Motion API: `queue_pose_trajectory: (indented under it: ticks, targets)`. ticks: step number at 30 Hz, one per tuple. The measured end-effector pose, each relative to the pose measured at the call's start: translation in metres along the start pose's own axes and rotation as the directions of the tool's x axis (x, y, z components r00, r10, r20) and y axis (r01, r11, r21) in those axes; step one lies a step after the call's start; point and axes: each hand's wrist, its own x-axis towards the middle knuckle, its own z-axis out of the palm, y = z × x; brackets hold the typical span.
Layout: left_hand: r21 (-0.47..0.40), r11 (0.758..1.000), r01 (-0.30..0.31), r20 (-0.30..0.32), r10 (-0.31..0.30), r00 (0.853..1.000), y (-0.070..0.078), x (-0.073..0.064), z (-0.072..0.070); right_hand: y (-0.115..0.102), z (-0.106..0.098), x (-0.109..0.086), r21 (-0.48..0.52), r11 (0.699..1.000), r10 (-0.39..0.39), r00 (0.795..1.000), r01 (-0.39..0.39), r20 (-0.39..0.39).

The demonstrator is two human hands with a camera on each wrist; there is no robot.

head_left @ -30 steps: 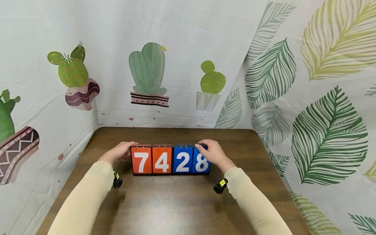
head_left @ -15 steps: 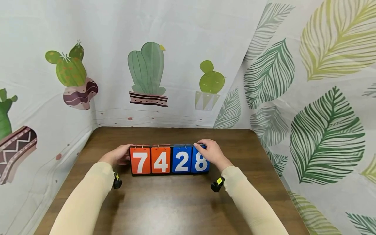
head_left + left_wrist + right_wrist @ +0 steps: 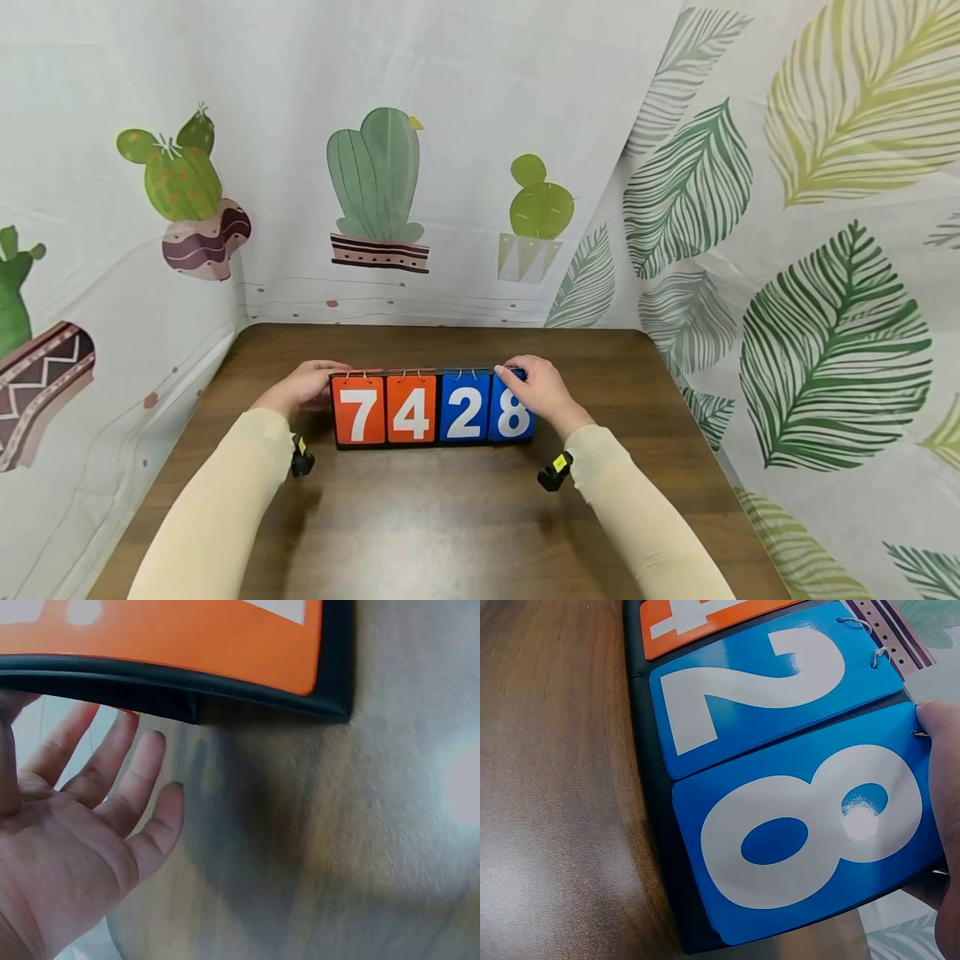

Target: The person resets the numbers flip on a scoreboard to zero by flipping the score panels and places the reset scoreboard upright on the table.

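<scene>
Near the middle of the brown wooden table (image 3: 420, 533), between the 2 hands, a black-framed flip scoreboard (image 3: 438, 421) faces the wearer, its long side running across the head view. It bears 4 cards, in order from left to right: orange card 7 (image 3: 360, 414), orange card 4 (image 3: 412, 410), blue card 2 (image 3: 464, 408) and blue card 8 (image 3: 512, 408). Metal rings (image 3: 880, 654) join the cards to the top edge.

Right hand (image 3: 543, 387): grasping the upper right corner of the scoreboard. The thumb (image 3: 943, 735) lies across the top of blue card 8; the other fingers pass behind the board (mostly hidden in the 2 views).

Left hand (image 3: 303, 387): located at the upper left corner. The grip is slack, with the fingers (image 3: 141, 780) loosely spread beside the left end; whether the fingertips press the rear face cannot be told.

Pale sleeves (image 3: 210, 517) cover the 2 forearms, and 1 black unit (image 3: 555, 472) sits at each wrist. Behind the table hangs white cloth (image 3: 465, 58) printed with cacti; leaf-print cloth (image 3: 840, 358) covers the right side.
</scene>
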Motion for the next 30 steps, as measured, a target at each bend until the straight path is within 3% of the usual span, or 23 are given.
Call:
queue_pose_trajectory:
  ticks: [7, 12, 20, 30]
  targets:
    - [-0.126, 0.992, 0.026, -0.006, -0.027, 1.0, 0.005, 0.0036, 0.0014, 0.0, 0.0, -0.0004, -0.007, 1.0, -0.014, 1.0, 0.014, -0.005]
    - [-0.161, 0.985, 0.062, -0.018, -0.065, 0.998, 0.0076, 0.007, 0.0032, 0.0007, 0.0008, -0.0006, -0.007, 1.0, -0.016, 1.0, 0.016, -0.011]
    - [-0.101, 0.977, 0.188, 0.023, -0.186, 0.982, 0.0059, 0.0083, 0.0035, 0.0012, 0.0017, -0.0014, 0.009, 1.0, -0.016, 1.0, 0.016, -0.014]
    - [-0.068, 0.986, 0.149, 0.011, -0.149, 0.989, 0.0063, 0.0089, 0.0059, 0.0018, 0.0018, -0.0014, 0.01, 1.0, -0.022, 1.0, 0.022, -0.021]
